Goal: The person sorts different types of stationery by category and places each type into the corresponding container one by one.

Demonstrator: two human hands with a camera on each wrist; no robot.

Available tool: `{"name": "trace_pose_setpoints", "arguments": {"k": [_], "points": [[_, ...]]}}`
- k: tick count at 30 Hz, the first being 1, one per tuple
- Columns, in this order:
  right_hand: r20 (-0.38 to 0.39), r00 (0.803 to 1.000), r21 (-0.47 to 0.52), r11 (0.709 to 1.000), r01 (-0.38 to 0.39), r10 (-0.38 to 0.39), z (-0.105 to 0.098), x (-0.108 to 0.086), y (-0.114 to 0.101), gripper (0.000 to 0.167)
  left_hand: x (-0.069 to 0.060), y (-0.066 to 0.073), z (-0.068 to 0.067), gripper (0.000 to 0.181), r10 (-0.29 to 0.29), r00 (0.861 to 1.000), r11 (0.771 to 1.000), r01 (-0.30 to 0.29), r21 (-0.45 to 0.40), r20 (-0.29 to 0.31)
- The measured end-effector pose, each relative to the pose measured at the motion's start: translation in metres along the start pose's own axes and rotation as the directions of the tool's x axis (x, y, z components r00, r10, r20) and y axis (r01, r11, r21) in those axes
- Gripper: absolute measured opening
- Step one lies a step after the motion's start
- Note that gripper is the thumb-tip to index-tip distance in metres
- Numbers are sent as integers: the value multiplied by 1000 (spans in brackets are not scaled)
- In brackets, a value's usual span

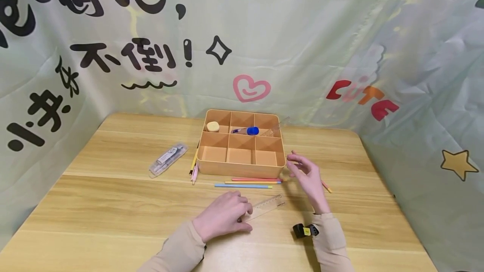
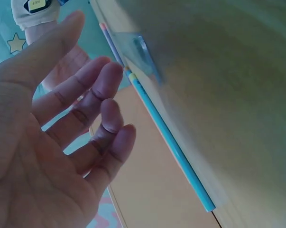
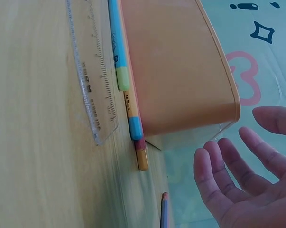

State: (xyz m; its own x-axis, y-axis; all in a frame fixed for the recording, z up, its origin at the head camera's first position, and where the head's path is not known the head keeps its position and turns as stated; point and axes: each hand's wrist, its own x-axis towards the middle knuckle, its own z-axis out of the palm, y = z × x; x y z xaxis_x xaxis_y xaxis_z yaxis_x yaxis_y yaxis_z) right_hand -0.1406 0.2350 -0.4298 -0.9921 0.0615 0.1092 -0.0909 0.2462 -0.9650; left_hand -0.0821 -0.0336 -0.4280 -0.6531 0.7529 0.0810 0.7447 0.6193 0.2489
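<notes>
Loosely, my left hand (image 1: 224, 214) curves, fingers apart, the ruler (image 1: 266, 206) at its two o'clock; my right hand (image 1: 306, 176), fingers parted, has the tray (image 1: 242, 169) at ten o'clock, backdrop lettering (image 1: 370, 94) "CUTE" at one.

Pens (image 1: 243, 186) before organizer (image 1: 242, 168) | ruler (image 1: 269, 206) before pens | tube (image 1: 246, 131) apparently in rear-middle compartment (image 1: 242, 119)

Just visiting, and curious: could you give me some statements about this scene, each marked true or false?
1. The ruler is transparent. True.
2. The blue-capped tube lies in the back row of the box. True.
3. The right hand grips the ruler. False: the right hand holds nothing.
4. The plastic case lies left of the box. True.
5. The cream item sits in the front row. False: the cream item is in the back-left compartment.
</notes>
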Motion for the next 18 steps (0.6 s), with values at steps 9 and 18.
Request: {"name": "trace_pose_setpoints", "arguments": {"k": [9, 18], "points": [[11, 1000, -2, 1000, 13, -13, 0, 0, 0, 33, -2, 0, 6, 34, -39, 999, 999, 39, 12, -2], [15, 1000, -2, 1000, 25, -25, 2, 1, 1, 33, -2, -2, 9, 31, -76, 997, 997, 76, 21, 8]]}}
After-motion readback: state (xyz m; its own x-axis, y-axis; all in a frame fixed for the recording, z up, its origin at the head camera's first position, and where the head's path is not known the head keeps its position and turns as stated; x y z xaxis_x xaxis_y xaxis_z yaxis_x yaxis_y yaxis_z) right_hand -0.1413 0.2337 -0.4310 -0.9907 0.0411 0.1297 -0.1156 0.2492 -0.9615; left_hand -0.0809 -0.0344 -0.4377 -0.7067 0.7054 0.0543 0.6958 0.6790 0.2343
